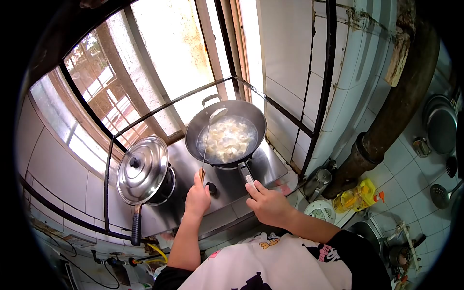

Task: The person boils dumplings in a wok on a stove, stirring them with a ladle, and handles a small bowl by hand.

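Note:
A deep grey wok [192,126] stands on the right burner with cloudy, steaming water in it. Pale dumplings [228,140] crowd the middle of that water. My left hand [197,199] is closed around the handle of a metal ladle [218,114]. The ladle's bowl is raised near the wok's far left rim, above the dumplings. With its fingers on the end of the wok's handle, my right hand [267,203] grips the wok from the near side. The fingertips under that handle are hidden.
On the left burner sits a pan with a shiny lid [142,169], its black handle [136,226] pointing toward me. A black metal frame [174,102] surrounds the stove [227,191]. An oil bottle [355,195] and a white round dish [320,210] stand at the right.

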